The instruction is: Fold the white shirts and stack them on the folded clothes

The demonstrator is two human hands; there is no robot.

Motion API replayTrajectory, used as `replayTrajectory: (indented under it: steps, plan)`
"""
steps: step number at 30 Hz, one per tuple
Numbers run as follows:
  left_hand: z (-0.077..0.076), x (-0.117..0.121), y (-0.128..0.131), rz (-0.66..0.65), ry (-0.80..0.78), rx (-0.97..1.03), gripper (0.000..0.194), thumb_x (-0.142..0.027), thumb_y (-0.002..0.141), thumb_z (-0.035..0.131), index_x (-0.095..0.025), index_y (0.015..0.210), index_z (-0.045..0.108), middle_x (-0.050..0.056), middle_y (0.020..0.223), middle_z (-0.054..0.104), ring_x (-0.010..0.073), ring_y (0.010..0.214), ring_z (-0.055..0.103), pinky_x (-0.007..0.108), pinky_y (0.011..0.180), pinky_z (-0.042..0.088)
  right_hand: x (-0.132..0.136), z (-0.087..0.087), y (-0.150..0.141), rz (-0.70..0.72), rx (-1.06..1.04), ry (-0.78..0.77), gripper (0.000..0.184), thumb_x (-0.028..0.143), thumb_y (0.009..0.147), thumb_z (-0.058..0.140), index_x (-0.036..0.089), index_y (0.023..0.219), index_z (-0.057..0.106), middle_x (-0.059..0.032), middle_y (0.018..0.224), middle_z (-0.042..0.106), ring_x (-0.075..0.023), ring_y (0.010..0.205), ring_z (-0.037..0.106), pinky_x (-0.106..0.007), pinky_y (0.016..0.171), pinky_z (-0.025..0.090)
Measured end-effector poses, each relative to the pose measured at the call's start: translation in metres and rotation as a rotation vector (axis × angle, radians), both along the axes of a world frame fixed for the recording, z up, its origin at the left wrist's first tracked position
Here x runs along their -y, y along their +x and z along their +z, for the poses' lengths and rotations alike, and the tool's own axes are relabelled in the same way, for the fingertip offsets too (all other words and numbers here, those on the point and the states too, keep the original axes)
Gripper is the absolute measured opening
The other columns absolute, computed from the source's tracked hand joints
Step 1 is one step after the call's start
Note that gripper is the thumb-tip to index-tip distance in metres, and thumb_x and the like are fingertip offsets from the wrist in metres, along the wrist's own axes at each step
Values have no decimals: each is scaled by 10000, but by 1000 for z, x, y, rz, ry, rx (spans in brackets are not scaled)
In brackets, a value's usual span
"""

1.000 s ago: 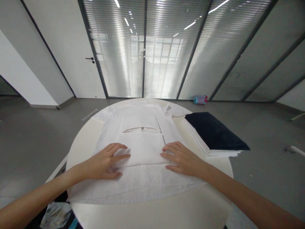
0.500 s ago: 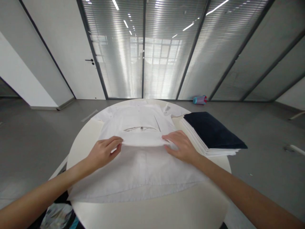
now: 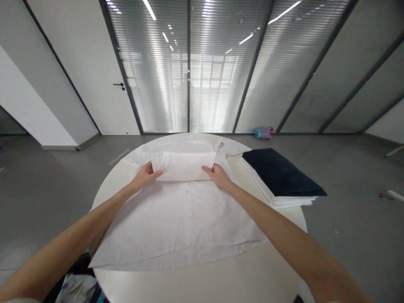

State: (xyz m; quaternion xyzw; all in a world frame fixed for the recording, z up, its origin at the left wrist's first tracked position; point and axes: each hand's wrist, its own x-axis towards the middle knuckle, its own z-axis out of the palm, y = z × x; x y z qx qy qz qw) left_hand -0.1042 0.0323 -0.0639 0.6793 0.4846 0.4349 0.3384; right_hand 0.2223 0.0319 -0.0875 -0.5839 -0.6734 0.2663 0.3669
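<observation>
A white short-sleeved shirt lies spread over the table, its hem toward me. Across its upper part is a flat white rectangular panel, tilted up so that its broad face shows; whether it is stiff card or folded cloth I cannot tell. My left hand grips the panel's left end, thumb on the near face. At the opposite end my right hand pinches it the same way, with its fingers mostly behind. The panel covers the shirt's chest area.
The round white table carries a stack of folded white garments at the right, topped by a dark navy folded garment. A blue and pink object lies on the floor by the glass wall. A crumpled bag sits below left.
Both hands have moved away from me and closed in slightly, raising the white panel so more of its face shows. The dark-edged opening on the shirt's chest is now covered.
</observation>
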Motion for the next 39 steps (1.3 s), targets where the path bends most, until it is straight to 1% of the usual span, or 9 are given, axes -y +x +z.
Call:
replayTrajectory:
  steps: [5,13,18,23,28,31,34,36,39]
  plan:
    - [-27,-12,-5,-13,-184,-135,621,-754,690,655,-135,729,687,57,635,662,218,635,628,258,505,435,-9,-1,-7,-25,-39,54,381,459,937,509,127,965,694,-109,951,740,-236,878,658,-333,809,509]
    - [-23,-15,-1,-12,-74,-65,700,-801,716,578,-117,801,701,90,777,712,238,754,635,276,605,483,-22,0,-6,-14,79,104,430,472,998,394,143,926,660,-94,919,725,-217,862,639,-303,800,488]
    - [-25,-29,12,147,-170,42,660,-701,721,634,-119,1031,673,101,879,721,219,726,652,263,555,467,-44,13,-16,-183,288,-85,434,438,1030,367,133,980,672,-137,1038,727,-231,976,662,-295,830,482]
    - [-25,-40,24,331,-225,-27,480,-455,773,639,-108,1103,666,97,825,709,214,703,660,278,588,491,-56,17,-21,-213,331,-211,374,415,978,489,108,1000,702,-166,1015,738,-268,967,699,-320,819,501]
    - [-21,-47,22,389,-176,-137,637,-329,791,631,-134,1385,511,108,1053,686,208,847,670,293,725,530,-55,24,-26,-279,368,-296,408,387,918,554,88,1177,652,-235,1197,678,-329,1128,656,-376,886,499]
    - [-10,-54,20,389,-142,-246,677,-291,728,705,-185,1374,532,124,1226,612,253,1002,664,340,839,536,-51,32,-32,-321,385,-315,509,403,905,557,99,1313,565,-228,1258,641,-350,1167,628,-429,923,492]
    - [7,-67,28,364,90,-555,714,-324,754,717,-221,1424,492,149,1440,458,321,1259,544,425,1014,465,-51,38,-42,-331,508,-146,564,350,917,549,163,1439,445,-203,1371,554,-337,1206,586,-468,982,454]
    - [16,-77,40,253,255,-761,587,-394,895,583,-214,1442,475,147,1475,448,326,1339,472,473,1095,384,-55,40,-52,-263,615,29,482,330,960,499,227,1429,474,-168,1449,483,-318,1255,535,-470,1024,413]
    - [17,-93,58,31,240,-904,445,-419,1010,367,-205,1335,583,128,1374,574,309,1297,512,488,1110,341,-70,40,-65,-95,705,126,402,383,1037,345,259,1333,588,-128,1439,505,-300,1273,506,-475,1052,368]
